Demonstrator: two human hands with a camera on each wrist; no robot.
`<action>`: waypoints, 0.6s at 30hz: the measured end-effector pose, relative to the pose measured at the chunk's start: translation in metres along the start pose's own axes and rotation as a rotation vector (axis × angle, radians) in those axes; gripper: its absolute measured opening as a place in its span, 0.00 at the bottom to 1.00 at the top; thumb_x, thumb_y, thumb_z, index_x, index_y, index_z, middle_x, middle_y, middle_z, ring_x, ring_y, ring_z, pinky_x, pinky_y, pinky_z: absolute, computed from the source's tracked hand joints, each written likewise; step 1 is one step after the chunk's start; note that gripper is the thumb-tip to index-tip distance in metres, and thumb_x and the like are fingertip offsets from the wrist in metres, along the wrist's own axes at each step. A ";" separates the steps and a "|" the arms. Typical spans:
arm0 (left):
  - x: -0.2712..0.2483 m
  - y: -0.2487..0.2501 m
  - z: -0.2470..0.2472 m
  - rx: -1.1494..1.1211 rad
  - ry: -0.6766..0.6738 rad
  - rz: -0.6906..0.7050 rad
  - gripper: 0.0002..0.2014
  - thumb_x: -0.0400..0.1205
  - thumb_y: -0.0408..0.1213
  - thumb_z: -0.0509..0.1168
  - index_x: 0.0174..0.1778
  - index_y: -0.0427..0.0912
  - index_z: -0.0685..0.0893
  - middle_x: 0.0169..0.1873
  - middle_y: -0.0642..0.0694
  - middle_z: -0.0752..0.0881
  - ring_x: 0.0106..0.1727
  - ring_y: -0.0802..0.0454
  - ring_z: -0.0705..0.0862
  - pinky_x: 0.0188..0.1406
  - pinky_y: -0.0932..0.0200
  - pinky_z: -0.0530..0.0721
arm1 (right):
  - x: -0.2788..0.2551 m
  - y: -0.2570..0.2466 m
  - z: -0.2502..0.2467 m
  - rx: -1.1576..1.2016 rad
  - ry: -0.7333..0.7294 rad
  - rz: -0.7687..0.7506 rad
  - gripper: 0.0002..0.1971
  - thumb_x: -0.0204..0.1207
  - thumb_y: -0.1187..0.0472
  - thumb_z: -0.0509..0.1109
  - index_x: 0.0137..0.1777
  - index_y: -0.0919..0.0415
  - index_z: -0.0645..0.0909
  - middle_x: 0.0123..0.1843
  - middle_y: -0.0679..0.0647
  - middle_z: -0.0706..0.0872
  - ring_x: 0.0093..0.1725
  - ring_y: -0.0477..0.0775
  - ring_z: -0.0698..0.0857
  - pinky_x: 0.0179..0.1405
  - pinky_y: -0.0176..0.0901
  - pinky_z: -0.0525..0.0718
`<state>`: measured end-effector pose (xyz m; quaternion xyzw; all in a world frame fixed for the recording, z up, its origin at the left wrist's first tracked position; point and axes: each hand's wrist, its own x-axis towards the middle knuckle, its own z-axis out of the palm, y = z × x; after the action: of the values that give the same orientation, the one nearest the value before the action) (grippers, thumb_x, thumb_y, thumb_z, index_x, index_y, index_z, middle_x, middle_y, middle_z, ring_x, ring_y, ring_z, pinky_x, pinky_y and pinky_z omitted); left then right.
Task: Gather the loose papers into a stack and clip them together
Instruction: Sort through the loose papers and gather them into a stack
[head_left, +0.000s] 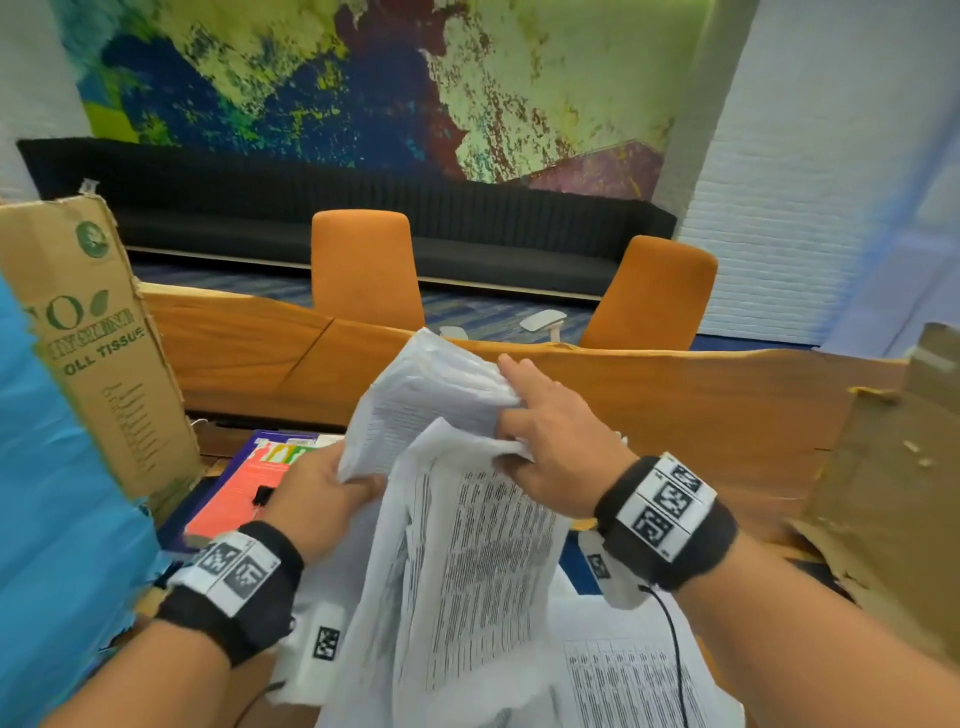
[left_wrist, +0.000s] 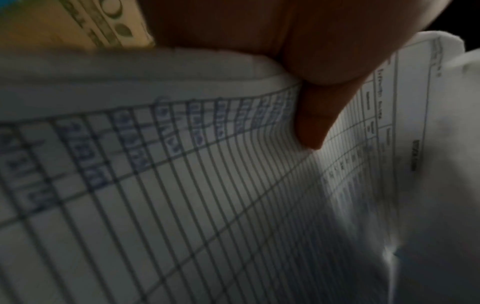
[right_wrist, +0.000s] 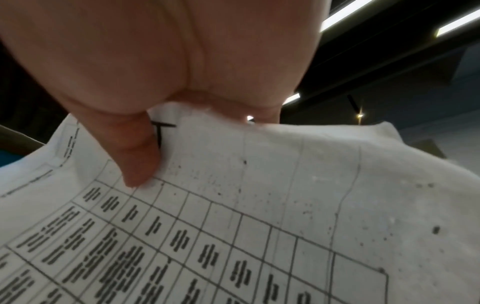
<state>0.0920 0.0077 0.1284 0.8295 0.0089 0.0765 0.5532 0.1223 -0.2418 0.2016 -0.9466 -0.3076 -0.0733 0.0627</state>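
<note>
Both hands hold a loose bundle of white printed papers (head_left: 467, 545) up above the table. My left hand (head_left: 332, 483) grips the bundle's left edge, thumb on top; in the left wrist view its thumb (left_wrist: 314, 123) presses on a ruled sheet (left_wrist: 207, 205). My right hand (head_left: 545, 431) pinches the upper right corners of the sheets, index finger stretched over them. The right wrist view shows its thumb (right_wrist: 137, 156) on a table-printed sheet (right_wrist: 259, 226). A small black binder clip (head_left: 263, 494) lies on the red cover to the left. One more printed sheet (head_left: 623, 680) lies below on the table.
A red and purple folder (head_left: 244, 488) lies on the wooden table (head_left: 727, 415) at left. A tall cardboard tissue box (head_left: 93, 332) stands at far left, torn cardboard (head_left: 883, 467) at right. Two orange chairs (head_left: 363, 265) stand beyond the table.
</note>
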 end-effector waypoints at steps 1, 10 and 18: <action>-0.005 0.003 0.007 -0.014 -0.036 0.010 0.10 0.78 0.26 0.71 0.42 0.46 0.90 0.35 0.51 0.93 0.37 0.57 0.91 0.40 0.56 0.83 | 0.003 0.004 0.002 0.011 0.036 0.017 0.12 0.77 0.52 0.73 0.58 0.52 0.86 0.84 0.57 0.65 0.81 0.62 0.64 0.80 0.63 0.65; -0.038 -0.016 0.021 -0.242 -0.210 -0.101 0.40 0.57 0.77 0.69 0.58 0.54 0.86 0.51 0.59 0.92 0.52 0.58 0.91 0.50 0.58 0.86 | -0.001 0.012 0.002 0.086 0.023 0.029 0.10 0.78 0.55 0.72 0.39 0.48 0.73 0.45 0.46 0.77 0.44 0.52 0.79 0.43 0.49 0.79; -0.049 -0.046 0.067 -0.182 0.052 -0.176 0.14 0.76 0.28 0.74 0.51 0.51 0.86 0.46 0.49 0.93 0.51 0.50 0.91 0.56 0.46 0.87 | -0.001 0.004 0.025 0.117 0.267 0.111 0.11 0.76 0.45 0.73 0.49 0.51 0.82 0.54 0.47 0.82 0.57 0.51 0.77 0.60 0.47 0.75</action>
<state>0.0555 -0.0404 0.0549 0.7695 0.0889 0.0496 0.6305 0.1260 -0.2415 0.1762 -0.9387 -0.2476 -0.1769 0.1619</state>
